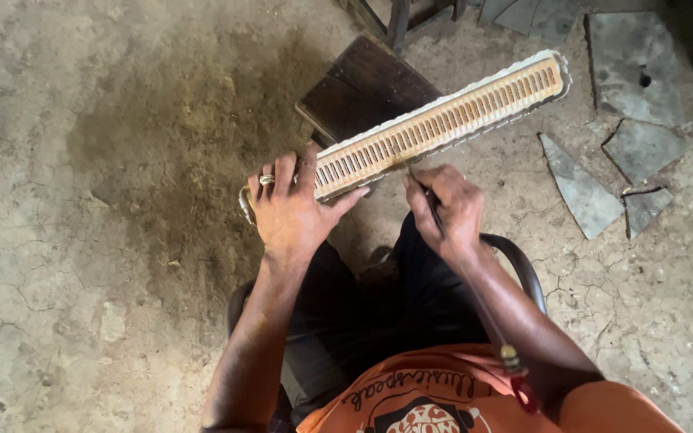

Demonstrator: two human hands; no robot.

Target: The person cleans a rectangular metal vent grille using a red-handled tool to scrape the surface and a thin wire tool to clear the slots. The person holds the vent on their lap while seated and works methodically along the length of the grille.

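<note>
- The floor (82,240) on the left is cracked, dusty concrete with a darker stained patch spreading toward the middle.
- The left hand (290,210), a ring on one finger, lies over the near-left end of the radiator core (443,120); its grip is spread, fingers draped across the top edge and thumb pointing along the face, which looks meant to steady the piece.
- The radiator core is a long, narrow block with a row of small slots set in a pale, scalloped metal frame. It runs from the left hand up to the far right, and its middle seems to rest on a dark wooden stool (362,88), so the slotted face is turned up toward the person.
- The right hand (447,210) is near the middle, its grip pinched around a thin rod-like tool (435,212); the tip touches the near edge of the slotted face, and the long shaft runs back along the forearm.
- A curved dark chair arm (523,269) shows just right of that wrist.
- Grey broken slab pieces (583,192) lie on the floor to the right, apart from the work.
- No packages or signs are in view.
</note>
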